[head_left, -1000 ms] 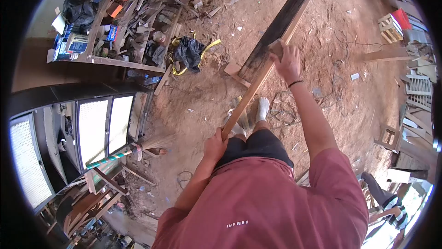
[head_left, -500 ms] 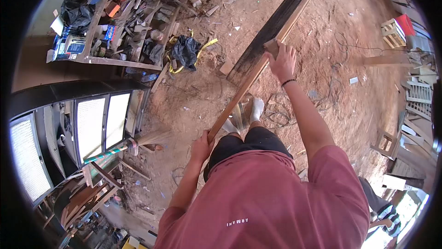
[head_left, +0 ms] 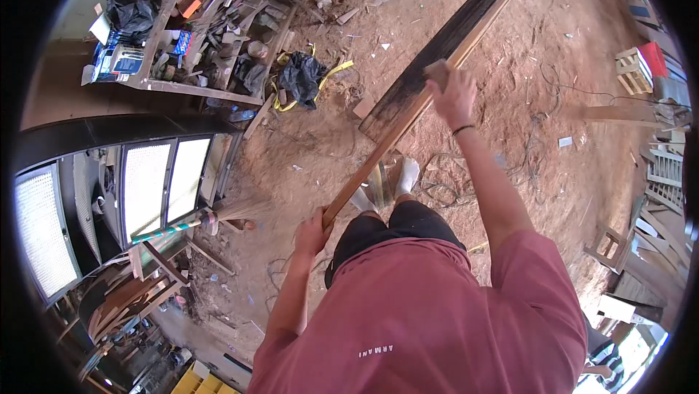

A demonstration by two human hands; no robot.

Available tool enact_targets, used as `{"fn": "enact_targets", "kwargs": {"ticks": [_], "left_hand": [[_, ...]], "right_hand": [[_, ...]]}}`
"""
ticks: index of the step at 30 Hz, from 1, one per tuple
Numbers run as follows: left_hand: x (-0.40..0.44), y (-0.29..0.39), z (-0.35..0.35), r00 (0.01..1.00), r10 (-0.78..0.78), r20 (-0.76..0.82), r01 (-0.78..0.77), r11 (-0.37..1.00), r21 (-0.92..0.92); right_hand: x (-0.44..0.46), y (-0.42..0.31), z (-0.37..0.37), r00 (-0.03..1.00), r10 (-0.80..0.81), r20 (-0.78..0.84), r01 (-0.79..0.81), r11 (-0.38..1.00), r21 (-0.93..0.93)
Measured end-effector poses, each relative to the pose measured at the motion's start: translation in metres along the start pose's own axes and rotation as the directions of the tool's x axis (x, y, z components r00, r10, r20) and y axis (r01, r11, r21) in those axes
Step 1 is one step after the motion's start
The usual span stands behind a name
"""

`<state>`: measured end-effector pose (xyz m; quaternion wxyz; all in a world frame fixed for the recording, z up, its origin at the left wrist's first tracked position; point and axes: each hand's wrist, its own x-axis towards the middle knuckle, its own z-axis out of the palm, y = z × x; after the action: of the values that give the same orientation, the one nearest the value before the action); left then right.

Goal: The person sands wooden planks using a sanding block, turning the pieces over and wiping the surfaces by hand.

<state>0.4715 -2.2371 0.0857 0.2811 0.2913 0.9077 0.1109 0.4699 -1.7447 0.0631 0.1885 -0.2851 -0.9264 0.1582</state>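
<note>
A long, narrow wooden strip (head_left: 386,143) runs diagonally from near my lap toward the top, its upper part lying along the edge of a dark, weathered plank (head_left: 426,59). My left hand (head_left: 312,232) is closed around the strip's near end. Farther up, my right hand (head_left: 455,95), slightly blurred, grips a small brown block (head_left: 437,71) against the strip, much like a sanding block. The block's underside is hidden. Below the plank's near end, my feet in light socks (head_left: 408,175) stand on the ground.
A cluttered wooden shelf (head_left: 196,90) and a black plastic bag (head_left: 301,77) are at upper left. Glazed panels (head_left: 145,186) and a broom (head_left: 226,212) lie left. Cables (head_left: 444,183) trail over the dirt floor. A crate (head_left: 632,71) and wood scraps line the right side.
My right hand and the block have shifted slightly up and right along the strip. My left hand still holds the near end, which has moved slightly left in view. The camera view has shifted a little.
</note>
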Motion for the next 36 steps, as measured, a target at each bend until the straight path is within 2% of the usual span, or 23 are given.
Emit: {"fn": "enact_targets", "kwargs": {"ticks": [2,3,4,6,8,11,12,13,14,17,19,20,22,25,26,28,29,30,31,33,34,35,36], "left_hand": [[0.005,0.000,-0.001,0.997,-0.052,0.057,0.051,0.999,0.005],[0.006,-0.001,-0.002,0.997,-0.052,0.056,0.052,0.999,0.004],[0.006,-0.001,-0.002,0.998,-0.039,0.053,0.040,0.999,-0.014],[0.004,-0.002,0.000,0.998,-0.033,0.048,0.035,0.999,-0.037],[0.004,-0.004,0.000,0.996,-0.037,0.076,0.038,0.999,-0.014],[0.005,0.007,-0.009,0.995,-0.073,0.070,0.076,0.997,-0.035],[0.004,0.006,-0.006,0.995,-0.074,0.073,0.077,0.996,-0.036],[0.003,0.003,-0.002,0.995,-0.078,0.068,0.079,0.997,-0.018],[0.003,0.001,0.000,0.995,-0.082,0.060,0.082,0.997,0.000],[0.005,0.000,-0.004,0.991,-0.102,0.091,0.103,0.995,-0.012],[0.005,0.001,-0.004,0.995,-0.079,0.066,0.080,0.997,-0.016],[0.006,0.002,-0.004,0.997,-0.061,0.046,0.062,0.998,-0.013],[0.005,0.007,-0.010,0.996,-0.070,0.046,0.072,0.997,-0.033],[-0.001,0.009,-0.012,0.994,-0.087,0.060,0.089,0.995,-0.037],[0.003,0.011,-0.010,0.994,-0.094,0.050,0.096,0.995,-0.033],[0.004,0.013,-0.009,0.992,-0.107,0.063,0.109,0.994,-0.021],[0.002,0.012,-0.011,0.989,-0.125,0.074,0.125,0.992,0.000],[0.002,0.009,-0.010,0.990,-0.123,0.074,0.123,0.992,0.003],[0.003,0.008,-0.009,0.993,-0.104,0.062,0.105,0.994,-0.021],[0.005,0.004,-0.006,0.996,-0.076,0.050,0.078,0.996,-0.045],[0.005,0.002,-0.005,0.997,-0.066,0.035,0.068,0.996,-0.065],[0.004,0.002,-0.003,0.998,-0.060,0.017,0.061,0.995,-0.085],[0.001,0.005,-0.002,0.998,-0.065,0.018,0.066,0.994,-0.085]], "right_hand": [[0.007,0.008,0.008,0.990,0.041,-0.133,-0.054,0.994,-0.097],[-0.016,-0.023,-0.001,0.991,-0.040,0.124,0.042,0.999,-0.017],[-0.064,-0.051,0.021,0.964,-0.266,0.025,0.264,0.962,0.069],[-0.140,-0.126,0.006,0.876,-0.346,0.336,0.269,0.929,0.256],[-0.186,-0.158,0.003,0.823,-0.482,0.300,0.323,0.832,0.451],[-0.125,-0.097,0.028,0.893,-0.368,0.258,0.305,0.918,0.255],[-0.083,-0.052,0.051,0.929,-0.370,0.027,0.364,0.924,0.117],[-0.011,-0.042,-0.006,0.905,-0.079,0.417,0.035,0.993,0.110],[0.020,-0.003,0.003,0.990,-0.045,0.133,0.043,0.999,0.017],[0.037,0.011,0.007,0.999,-0.042,-0.017,0.040,0.997,-0.073],[-0.031,-0.042,0.006,0.906,-0.339,0.254,0.338,0.940,0.052],[-0.083,-0.089,0.023,0.911,-0.262,0.318,0.235,0.964,0.124],[-0.170,-0.154,0.024,0.778,-0.513,0.362,0.419,0.854,0.308],[-0.157,-0.149,0.002,0.854,-0.457,0.250,0.279,0.807,0.521],[-0.131,-0.109,0.033,0.841,-0.530,0.107,0.439,0.785,0.438],[-0.037,-0.038,0.009,0.903,-0.413,-0.117,0.428,0.886,0.180],[0.003,-0.012,-0.004,0.977,0.014,0.214,-0.051,0.984,0.170],[0.026,0.005,-0.013,0.998,-0.007,-0.057,0.006,1.000,-0.021],[0.021,0.001,-0.013,0.998,-0.004,-0.058,0.002,1.000,-0.022],[-0.007,-0.021,-0.012,0.987,-0.152,0.059,0.146,0.985,0.097],[-0.057,-0.033,0.025,0.965,-0.264,-0.001,0.256,0.932,0.256],[-0.094,-0.078,0.019,0.905,-0.349,0.244,0.335,0.937,0.100],[-0.132,-0.107,0.003,0.879,-0.425,0.218,0.371,0.895,0.247]]}}
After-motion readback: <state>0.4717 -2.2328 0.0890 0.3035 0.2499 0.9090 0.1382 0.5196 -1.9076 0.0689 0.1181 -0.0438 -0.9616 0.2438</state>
